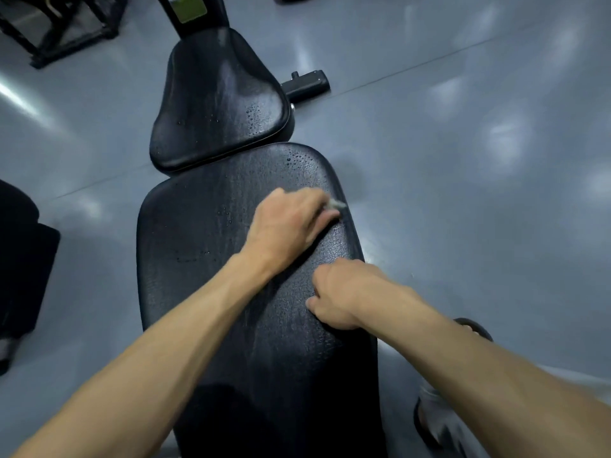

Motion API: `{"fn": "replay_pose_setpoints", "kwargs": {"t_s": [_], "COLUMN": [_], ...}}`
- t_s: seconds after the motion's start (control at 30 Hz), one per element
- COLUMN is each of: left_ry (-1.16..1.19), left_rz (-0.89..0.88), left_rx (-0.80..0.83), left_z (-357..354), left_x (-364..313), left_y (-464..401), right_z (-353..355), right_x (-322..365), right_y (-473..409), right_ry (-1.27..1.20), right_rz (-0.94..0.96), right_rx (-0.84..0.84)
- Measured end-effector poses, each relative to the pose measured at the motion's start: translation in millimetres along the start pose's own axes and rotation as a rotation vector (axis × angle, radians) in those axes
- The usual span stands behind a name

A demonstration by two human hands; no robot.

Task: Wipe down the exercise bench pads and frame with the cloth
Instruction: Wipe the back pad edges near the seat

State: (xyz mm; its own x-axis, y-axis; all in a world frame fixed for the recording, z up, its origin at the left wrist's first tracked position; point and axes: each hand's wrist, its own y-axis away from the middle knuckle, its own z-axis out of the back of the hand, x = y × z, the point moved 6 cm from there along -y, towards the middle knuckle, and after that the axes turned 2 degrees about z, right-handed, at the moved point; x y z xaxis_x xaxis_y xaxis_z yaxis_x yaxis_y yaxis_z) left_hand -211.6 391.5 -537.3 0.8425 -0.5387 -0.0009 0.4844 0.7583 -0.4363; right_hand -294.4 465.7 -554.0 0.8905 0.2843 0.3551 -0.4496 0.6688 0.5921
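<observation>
Floor (463, 160): smooth grey, glossy, with one thin seam running diagonally across it
Light: soft pale patches reflected on the floor, brightest at right and far left
Black metal rack (56, 24): top-left corner, standing on the floor
Dark upholstered shape (23, 269): left edge, partly cut off

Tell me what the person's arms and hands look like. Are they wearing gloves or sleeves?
No gloves and no sleeves show. Both forearms are bare right to the bottom edge of the picture. The left hand and the right hand are bare too. No watch, ring or band shows on either wrist or on the fingers in view. The left hand looks a bit blurred.
</observation>
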Motion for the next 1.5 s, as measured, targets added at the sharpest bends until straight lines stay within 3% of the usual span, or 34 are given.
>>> {"fn": "replay_pose_setpoints", "kwargs": {"t_s": [0.13,0.33,0.57,0.67,0.77,0.97,1.1,1.27,1.43,1.5], "left_ry": [-0.010,-0.074,0.096,0.001,0.003,0.011,-0.030,-0.017,0.058,0.042], "left_rz": [-0.233,0.053,-0.278,-0.184,-0.018,-0.351,-0.328,-0.101,-0.325,-0.331], "left_rx": [0.024,-0.039,0.125,0.065,0.017,0.137,0.138,0.082,0.189,0.205], "left_z": [-11.5,3.0,-11.9,-3.7,6.0,-3.4,-8.1,-5.9,-12.8,-14.1], "left_x": [-31.1,17.6,-29.3,-6.2,12.5,-32.3,-11.4,14.2,-27.8,-18.3], "left_y": [3.0,-38.9,-15.9,-26.7,-29.9,3.2,-22.6,-56.3,-25.2,-29.9], "right_z": [0.0,2.1,24.3,42.0,44.0,34.9,34.6,36.3,39.3,37.7], "right_x": [2.9,0.1,-26.9,-50.1,-63.8,-66.4,-61.0,-60.3,-55.4,-51.1], "right_y": [0.5,2.6,3.8,8.3,7.6,-2.3,-6.1,-10.5,-14.0,-17.4], "right_ry": [-0.001,-0.008,-0.087,-0.121,-0.187,-0.205,-0.205,-0.222,-0.229,-0.217], "right_rz": [0.018,0.028,-0.095,-0.193,-0.238,-0.237,-0.215,-0.207,-0.217,-0.226], "right_rx": [0.009,0.011,-0.068,-0.148,-0.112,0.009,0.045,0.053,0.058,0.062]}}
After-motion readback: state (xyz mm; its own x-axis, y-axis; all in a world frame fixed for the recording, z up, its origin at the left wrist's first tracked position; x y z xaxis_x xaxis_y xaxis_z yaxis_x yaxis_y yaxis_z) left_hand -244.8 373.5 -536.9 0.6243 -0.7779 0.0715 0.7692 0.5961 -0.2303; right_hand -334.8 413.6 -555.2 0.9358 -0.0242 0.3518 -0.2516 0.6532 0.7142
